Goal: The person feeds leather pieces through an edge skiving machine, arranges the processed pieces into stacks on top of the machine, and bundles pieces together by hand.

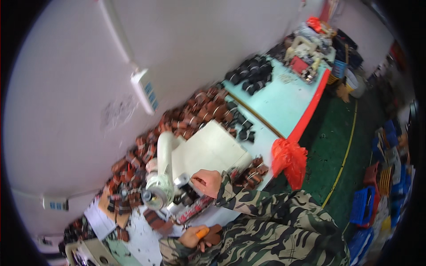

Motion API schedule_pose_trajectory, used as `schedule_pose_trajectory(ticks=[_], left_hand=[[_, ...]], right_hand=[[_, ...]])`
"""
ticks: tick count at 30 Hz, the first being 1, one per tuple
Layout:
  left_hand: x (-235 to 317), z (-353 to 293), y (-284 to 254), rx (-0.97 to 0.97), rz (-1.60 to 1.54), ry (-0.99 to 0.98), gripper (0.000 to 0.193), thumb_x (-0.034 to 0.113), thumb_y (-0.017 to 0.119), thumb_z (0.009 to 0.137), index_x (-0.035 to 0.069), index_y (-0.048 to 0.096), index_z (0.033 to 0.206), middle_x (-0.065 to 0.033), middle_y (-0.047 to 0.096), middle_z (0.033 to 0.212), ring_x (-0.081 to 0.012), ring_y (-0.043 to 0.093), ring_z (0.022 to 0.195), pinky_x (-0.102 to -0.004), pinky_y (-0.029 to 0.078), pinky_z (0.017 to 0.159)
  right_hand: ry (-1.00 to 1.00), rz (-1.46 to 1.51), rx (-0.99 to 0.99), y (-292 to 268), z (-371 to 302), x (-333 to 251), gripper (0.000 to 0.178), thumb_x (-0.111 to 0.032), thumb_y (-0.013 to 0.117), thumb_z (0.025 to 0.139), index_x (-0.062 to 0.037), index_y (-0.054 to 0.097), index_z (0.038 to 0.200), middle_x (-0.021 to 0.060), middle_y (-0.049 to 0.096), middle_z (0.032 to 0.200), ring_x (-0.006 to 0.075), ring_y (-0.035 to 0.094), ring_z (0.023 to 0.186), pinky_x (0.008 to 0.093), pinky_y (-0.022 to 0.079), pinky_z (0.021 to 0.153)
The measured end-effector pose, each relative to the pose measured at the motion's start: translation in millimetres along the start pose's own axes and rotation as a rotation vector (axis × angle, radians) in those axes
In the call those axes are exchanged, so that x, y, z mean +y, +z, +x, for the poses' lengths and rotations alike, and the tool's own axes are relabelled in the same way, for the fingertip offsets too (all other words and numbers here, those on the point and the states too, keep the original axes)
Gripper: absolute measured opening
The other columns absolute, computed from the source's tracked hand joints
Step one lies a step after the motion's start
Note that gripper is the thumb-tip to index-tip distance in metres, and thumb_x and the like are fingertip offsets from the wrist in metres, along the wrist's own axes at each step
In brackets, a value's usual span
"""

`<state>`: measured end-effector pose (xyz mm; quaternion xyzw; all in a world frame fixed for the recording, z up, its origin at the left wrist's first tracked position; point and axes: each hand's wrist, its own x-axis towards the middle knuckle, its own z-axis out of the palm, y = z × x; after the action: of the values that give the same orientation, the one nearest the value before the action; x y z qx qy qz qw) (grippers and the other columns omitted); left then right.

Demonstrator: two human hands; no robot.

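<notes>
My left hand (191, 238), with an orange cover on one finger, grips a small brown leather piece (214, 235) low in the view, in front of the white sewing machine (165, 155). Above and to its right is my right hand (207, 182), fingers curled in beside the machine's metal parts (182, 179). Whatever those fingers may hold is too small or hidden to tell. Flat brown pieces (157, 221) lie on the table by the machine's head. Camouflage sleeves cover both my arms.
Bundles of brown pieces (195, 116) are heaped along the wall behind the machine, with black bundles (250, 73) farther right. A red plastic bag (289, 162) hangs at the table edge. Another machine (304, 57) stands at the far end. Blue baskets (363, 206) line the right side.
</notes>
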<state>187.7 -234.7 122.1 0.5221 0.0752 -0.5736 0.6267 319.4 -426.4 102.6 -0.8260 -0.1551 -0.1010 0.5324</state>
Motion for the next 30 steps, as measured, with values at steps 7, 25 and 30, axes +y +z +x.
schedule_pose_trajectory(ticks=[7, 25, 30], left_hand=[[11.9, -0.2, 1.3, -0.1, 0.08, 0.042, 0.032, 0.026, 0.039, 0.099, -0.003, 0.053, 0.103, -0.0122, 0.062, 0.084, -0.015, 0.059, 0.056, -0.0226, 0.048, 0.046], [21.6, -12.0, 5.3, -0.093, 0.201, -0.014, 0.029, 0.019, 0.039, 0.099, -0.003, 0.049, 0.114, -0.0118, 0.061, 0.09, -0.0129, 0.061, 0.063, -0.0222, 0.051, 0.048], [21.2, -17.3, 10.9, -0.047, 0.138, 0.044, 0.029, 0.019, 0.038, 0.099, -0.003, 0.05, 0.113, -0.0121, 0.061, 0.091, -0.0139, 0.061, 0.066, -0.0227, 0.052, 0.049]], right_hand=[[-0.046, -0.31, 0.085, -1.2, 14.7, 12.6, 0.01, -0.017, 0.064, 0.08, -0.0074, 0.063, 0.077, 0.0081, 0.063, 0.071, 0.0254, 0.062, 0.058, 0.0347, 0.048, 0.052], [-0.062, -0.356, 0.076, -0.4, 14.6, 22.2, 0.011, -0.018, 0.06, 0.082, -0.0084, 0.061, 0.078, 0.008, 0.062, 0.071, 0.0278, 0.061, 0.061, 0.0379, 0.049, 0.055], [-0.076, -0.363, 0.081, -0.2, 15.6, 18.6, 0.009, -0.016, 0.062, 0.08, -0.0081, 0.062, 0.076, 0.0078, 0.062, 0.072, 0.0267, 0.062, 0.061, 0.0368, 0.049, 0.054]])
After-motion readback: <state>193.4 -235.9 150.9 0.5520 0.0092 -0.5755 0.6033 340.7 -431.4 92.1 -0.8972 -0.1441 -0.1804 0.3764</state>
